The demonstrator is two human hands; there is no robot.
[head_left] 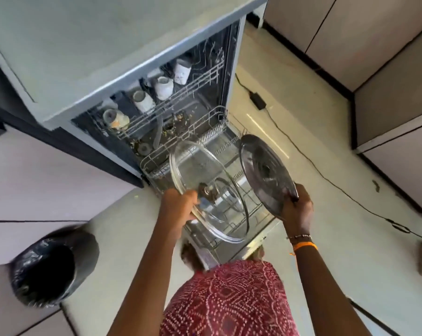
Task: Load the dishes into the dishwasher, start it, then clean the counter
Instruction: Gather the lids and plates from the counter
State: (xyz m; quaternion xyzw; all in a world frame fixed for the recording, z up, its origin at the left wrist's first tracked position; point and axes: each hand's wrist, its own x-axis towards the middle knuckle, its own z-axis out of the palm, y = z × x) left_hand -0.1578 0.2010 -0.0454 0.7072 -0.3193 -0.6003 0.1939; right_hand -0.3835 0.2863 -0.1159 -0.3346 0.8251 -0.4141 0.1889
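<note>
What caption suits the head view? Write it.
Left hand holds a glass lid, right hand a steel lid.

Dishwasher (142, 76) open, lower rack (156, 163) pulled out over door. Left hand (181, 204) grips rim of glass lid (205, 187), held tilted above lower rack. Right hand (298, 207) grips edge of steel lid (265, 173), tilted, just right of glass lid (not touching). Upper rack (181, 98) holds four white cups (162, 87) in row. Food bits on tub floor. Bin (52, 265) with black liner at lower left. Black cable (326, 178) across floor at right. Bangles (302, 242) on right wrist.
</note>
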